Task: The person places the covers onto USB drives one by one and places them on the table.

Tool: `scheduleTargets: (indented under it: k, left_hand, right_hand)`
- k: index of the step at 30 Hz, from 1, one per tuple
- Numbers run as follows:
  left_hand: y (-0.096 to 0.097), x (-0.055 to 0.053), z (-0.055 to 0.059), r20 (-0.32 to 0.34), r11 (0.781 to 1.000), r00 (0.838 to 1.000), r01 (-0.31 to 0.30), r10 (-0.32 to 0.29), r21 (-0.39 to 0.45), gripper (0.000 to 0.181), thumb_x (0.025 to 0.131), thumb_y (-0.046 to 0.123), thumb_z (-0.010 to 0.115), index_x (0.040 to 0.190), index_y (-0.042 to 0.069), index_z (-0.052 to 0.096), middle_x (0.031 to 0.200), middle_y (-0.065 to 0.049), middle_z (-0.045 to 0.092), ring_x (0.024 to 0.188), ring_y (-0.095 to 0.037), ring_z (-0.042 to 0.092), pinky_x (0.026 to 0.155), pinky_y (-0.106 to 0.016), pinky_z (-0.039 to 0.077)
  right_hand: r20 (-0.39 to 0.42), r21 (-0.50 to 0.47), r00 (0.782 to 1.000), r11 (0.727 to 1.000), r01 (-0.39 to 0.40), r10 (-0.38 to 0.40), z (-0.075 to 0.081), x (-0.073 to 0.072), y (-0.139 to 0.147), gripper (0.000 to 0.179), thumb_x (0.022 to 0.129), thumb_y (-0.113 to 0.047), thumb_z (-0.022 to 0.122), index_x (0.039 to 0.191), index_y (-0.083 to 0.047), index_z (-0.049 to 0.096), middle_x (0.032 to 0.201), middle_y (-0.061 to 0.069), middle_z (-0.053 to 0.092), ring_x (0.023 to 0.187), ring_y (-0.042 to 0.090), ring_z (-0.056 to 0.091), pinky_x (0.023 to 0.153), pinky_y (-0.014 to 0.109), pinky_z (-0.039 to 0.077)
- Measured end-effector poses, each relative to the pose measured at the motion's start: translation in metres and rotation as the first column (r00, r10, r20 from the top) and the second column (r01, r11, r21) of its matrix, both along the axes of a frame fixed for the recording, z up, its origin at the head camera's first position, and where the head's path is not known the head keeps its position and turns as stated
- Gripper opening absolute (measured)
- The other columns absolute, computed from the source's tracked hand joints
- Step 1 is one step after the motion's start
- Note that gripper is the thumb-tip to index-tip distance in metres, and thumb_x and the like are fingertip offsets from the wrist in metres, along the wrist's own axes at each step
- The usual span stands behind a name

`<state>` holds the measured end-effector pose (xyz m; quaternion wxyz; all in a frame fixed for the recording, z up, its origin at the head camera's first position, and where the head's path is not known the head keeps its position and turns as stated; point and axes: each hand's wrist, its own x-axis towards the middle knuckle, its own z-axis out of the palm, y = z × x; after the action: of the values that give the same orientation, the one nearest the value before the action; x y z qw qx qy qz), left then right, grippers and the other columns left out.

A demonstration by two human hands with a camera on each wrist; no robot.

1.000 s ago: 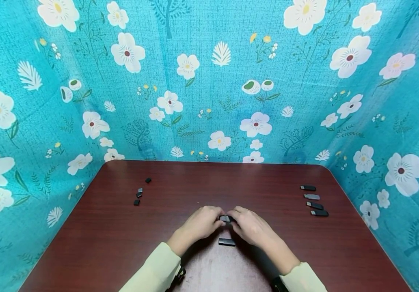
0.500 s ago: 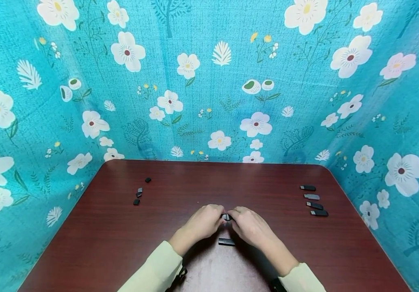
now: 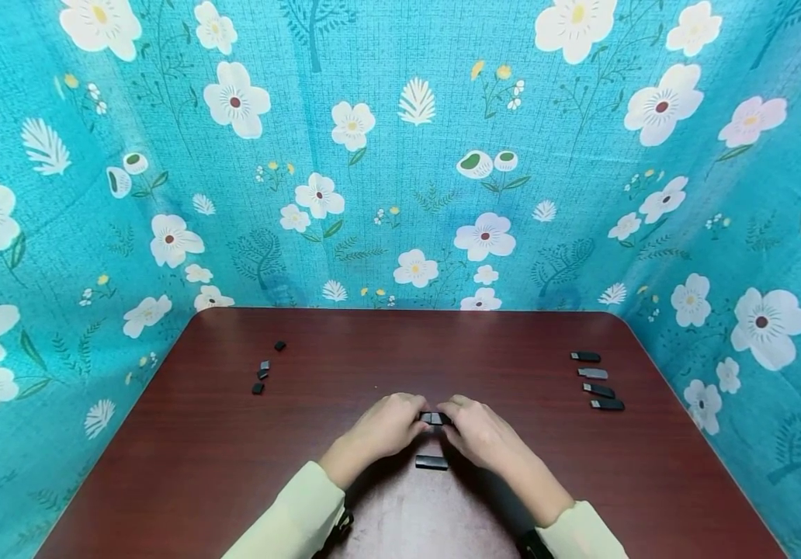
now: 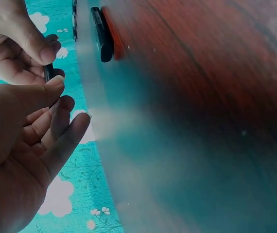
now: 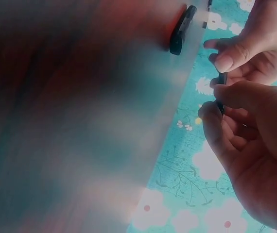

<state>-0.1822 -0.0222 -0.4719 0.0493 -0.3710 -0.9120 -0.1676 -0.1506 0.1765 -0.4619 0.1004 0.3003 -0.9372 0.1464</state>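
Note:
Between both hands, over the middle of the table, is a small black and grey USB stick (image 3: 432,418). My left hand (image 3: 388,425) pinches its left end with thumb and fingers. My right hand (image 3: 481,436) pinches its right end the same way. A light line crosses the stick near its middle. In the left wrist view the black stick (image 4: 49,73) shows only as a thin edge between the two thumbs; fingers hide the rest. A second black USB stick (image 3: 431,463) lies on the table just in front of the hands.
Several USB sticks (image 3: 592,374) with bare metal plugs lie in a column at the right of the dark red table (image 3: 345,341). Several small black and grey caps (image 3: 258,388) lie at the left. A blue flowered curtain (image 3: 372,155) hangs behind and beside the table.
Both hands keep their pinch on the USB stick in nearly the same place. Half a second ago less of the stick showed between the fingers. The head view has shifted slightly.

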Motion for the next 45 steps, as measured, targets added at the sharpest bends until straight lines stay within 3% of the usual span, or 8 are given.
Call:
scheduleTargets:
  k: [11,25,31,41,45]
  left_hand:
    - [0.002,0.001,-0.003,0.02,0.999,1.0,-0.014,0.015,-0.041,0.009,0.092,0.021,0.075,0.094,0.014,0.069,0.083,0.006,0.066,0.078,-0.01,0.063,0.069,-0.028,0.052]
    - [0.001,0.004,-0.011,-0.009,0.993,1.0,0.001,-0.002,-0.115,0.015,0.089,0.025,0.078,0.097,0.014,0.071,0.091,0.005,0.07,0.088,-0.012,0.068,0.074,-0.027,0.055]
    - [0.003,0.005,-0.013,-0.01,0.988,1.0,0.004,-0.005,-0.151,0.016,0.086,0.026,0.081,0.094,0.016,0.072,0.09,0.006,0.068,0.09,-0.012,0.067,0.077,-0.026,0.054]
    - [0.0,0.004,-0.014,-0.058,0.993,0.996,0.059,-0.065,-0.101,0.016,0.083,0.021,0.082,0.091,0.012,0.072,0.086,0.003,0.066,0.086,-0.014,0.066,0.077,-0.026,0.053]
    - [0.001,0.004,-0.013,-0.028,0.992,0.998,0.048,-0.052,-0.116,0.017,0.083,0.022,0.082,0.091,0.012,0.072,0.087,0.004,0.066,0.086,-0.013,0.065,0.078,-0.026,0.053]
  right_hand:
    - [0.047,0.026,0.999,1.0,0.005,-0.006,-0.004,-0.001,0.003,0.023,0.085,-0.005,0.08,0.106,-0.004,0.071,0.094,0.002,0.063,0.079,0.016,0.065,0.065,0.029,0.055]
    - [0.115,0.05,0.993,0.999,-0.02,0.014,-0.01,0.0,0.001,0.023,0.083,-0.004,0.079,0.106,-0.005,0.073,0.095,0.003,0.061,0.082,0.021,0.066,0.067,0.032,0.055]
    - [0.106,0.071,0.994,0.997,-0.031,0.024,-0.014,0.0,-0.001,0.018,0.079,-0.003,0.079,0.096,-0.007,0.072,0.09,0.002,0.059,0.079,0.022,0.064,0.064,0.033,0.053]
    - [0.101,0.067,0.995,0.997,-0.025,0.019,-0.017,-0.002,-0.003,0.017,0.075,-0.001,0.08,0.086,-0.009,0.07,0.084,0.001,0.056,0.073,0.02,0.061,0.06,0.032,0.05]
    - [0.131,0.066,0.991,0.998,-0.019,0.01,-0.016,-0.002,-0.004,0.018,0.076,-0.002,0.08,0.091,-0.008,0.072,0.086,0.001,0.057,0.075,0.02,0.062,0.062,0.032,0.051]
